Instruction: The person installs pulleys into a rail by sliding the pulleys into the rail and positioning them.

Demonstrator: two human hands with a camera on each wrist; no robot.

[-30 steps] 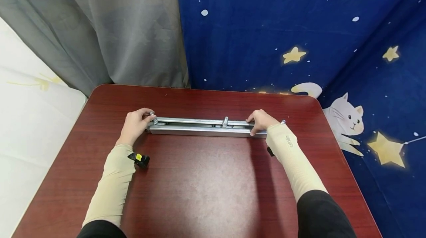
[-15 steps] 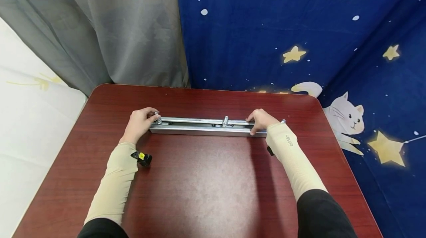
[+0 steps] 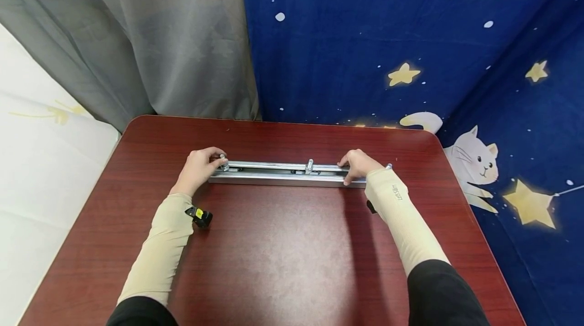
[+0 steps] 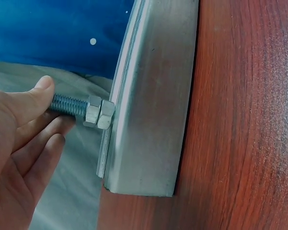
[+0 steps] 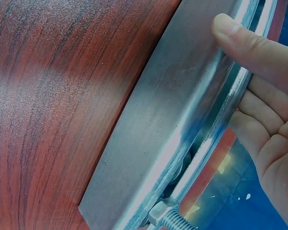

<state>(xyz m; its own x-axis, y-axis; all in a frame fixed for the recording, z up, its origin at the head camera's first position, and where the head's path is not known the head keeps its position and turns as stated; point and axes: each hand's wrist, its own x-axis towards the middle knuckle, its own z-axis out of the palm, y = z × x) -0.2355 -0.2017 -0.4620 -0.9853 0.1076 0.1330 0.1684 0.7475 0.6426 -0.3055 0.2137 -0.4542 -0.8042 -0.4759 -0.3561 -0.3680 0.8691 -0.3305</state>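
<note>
A long metal channel rail [image 3: 274, 181] with a slot along its top lies across the table. My left hand [image 3: 196, 168] pinches the upright threaded bolt [image 4: 69, 105] near the rail's left end. Two hex nuts [image 4: 99, 112] sit at the bolt's base against the slot; what lies inside the slot is hidden. Towards the right end, my right hand [image 3: 362, 165] grips the rail, thumb [image 5: 228, 28] on the near side and fingers beyond the far edge. Another bolt [image 3: 309, 166] stands between the hands. A third bolt [image 5: 175, 218] stands at the right end.
The reddish-brown table [image 3: 292, 255] spreads in front of the rail. Behind its far edge hang a grey curtain [image 3: 182, 42] and a blue star-patterned curtain [image 3: 337, 47]. White cloth [image 3: 50, 179] is at the left side.
My left hand has slid the left bolt to the right along the slot, away from the rail's end. The right hand and the middle bolt have stayed in place.
</note>
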